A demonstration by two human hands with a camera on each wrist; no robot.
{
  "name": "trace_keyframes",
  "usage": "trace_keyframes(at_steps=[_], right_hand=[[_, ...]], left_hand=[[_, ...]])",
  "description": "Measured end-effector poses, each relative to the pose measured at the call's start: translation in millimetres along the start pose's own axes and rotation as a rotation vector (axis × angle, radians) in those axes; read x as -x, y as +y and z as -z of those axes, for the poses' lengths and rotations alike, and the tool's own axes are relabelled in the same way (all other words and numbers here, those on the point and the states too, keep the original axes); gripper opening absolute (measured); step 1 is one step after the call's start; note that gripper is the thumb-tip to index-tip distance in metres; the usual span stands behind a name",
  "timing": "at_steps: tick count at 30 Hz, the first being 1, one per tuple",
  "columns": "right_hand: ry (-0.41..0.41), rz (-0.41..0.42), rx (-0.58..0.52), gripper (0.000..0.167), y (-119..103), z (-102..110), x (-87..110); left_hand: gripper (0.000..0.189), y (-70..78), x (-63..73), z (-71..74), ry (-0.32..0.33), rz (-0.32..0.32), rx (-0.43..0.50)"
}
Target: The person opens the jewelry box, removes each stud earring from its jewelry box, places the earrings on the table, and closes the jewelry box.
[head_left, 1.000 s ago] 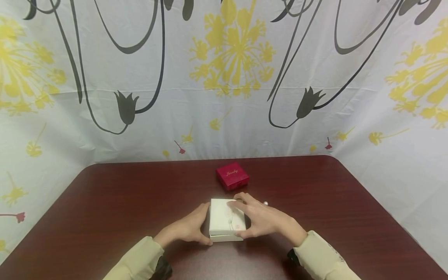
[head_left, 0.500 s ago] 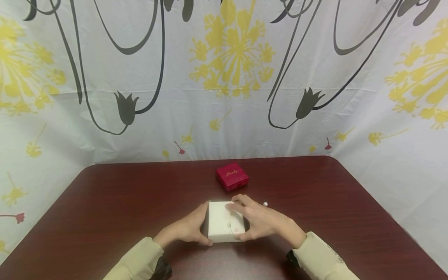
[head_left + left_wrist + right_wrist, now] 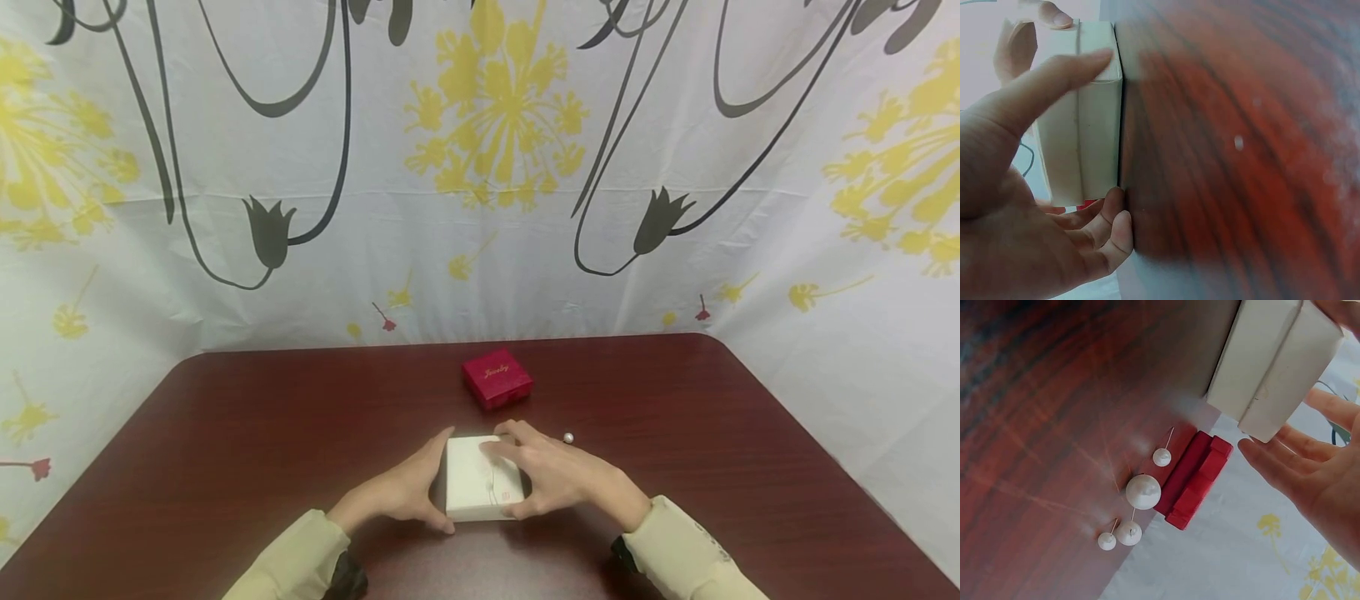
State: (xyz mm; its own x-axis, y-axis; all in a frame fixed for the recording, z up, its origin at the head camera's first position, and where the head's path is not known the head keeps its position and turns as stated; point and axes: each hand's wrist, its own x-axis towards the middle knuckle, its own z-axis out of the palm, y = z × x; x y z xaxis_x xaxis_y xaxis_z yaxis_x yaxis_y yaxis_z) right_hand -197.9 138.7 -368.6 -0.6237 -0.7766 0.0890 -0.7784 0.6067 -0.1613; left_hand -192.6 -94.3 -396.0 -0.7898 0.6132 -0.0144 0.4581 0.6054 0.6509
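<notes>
A small white box (image 3: 474, 479) with a lid lies on the table in front of me, with thin line art and a small red mark on top. My left hand (image 3: 401, 487) holds it from the left, thumb at the near side and fingers toward the far side. From the right, my right hand (image 3: 562, 471) grips the lid, thumb at the near edge and fingers over the top and far edge. The left wrist view shows a seam between lid and base along the box's side (image 3: 1100, 134). What is inside the box is hidden.
A red box (image 3: 497, 377) with gold lettering stands behind the white box. Several pearl-headed pins (image 3: 1143, 491) lie on the table (image 3: 300, 408) right of my right hand; one pearl (image 3: 568, 437) shows in the head view. A patterned curtain (image 3: 337, 167) hangs behind the table.
The lid, raised above the base and offset a second ago, has come down over it in my right hand's grip. My left hand stays almost in place.
</notes>
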Motion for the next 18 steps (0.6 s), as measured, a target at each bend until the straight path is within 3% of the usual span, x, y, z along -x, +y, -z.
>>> trace_keyframes(at_steps=[8,18], right_hand=[[-0.020,-0.022,0.002,0.071,0.0,-1.0,-1.1],[-0.059,-0.048,-0.038,0.077,-1.0,-2.0,-1.4]], left_hand=[[0.109,1.1,0.6,0.7,0.010,-0.015,-0.007],[0.096,-1.4,-2.7,-1.4,0.030,-0.036,-0.083]])
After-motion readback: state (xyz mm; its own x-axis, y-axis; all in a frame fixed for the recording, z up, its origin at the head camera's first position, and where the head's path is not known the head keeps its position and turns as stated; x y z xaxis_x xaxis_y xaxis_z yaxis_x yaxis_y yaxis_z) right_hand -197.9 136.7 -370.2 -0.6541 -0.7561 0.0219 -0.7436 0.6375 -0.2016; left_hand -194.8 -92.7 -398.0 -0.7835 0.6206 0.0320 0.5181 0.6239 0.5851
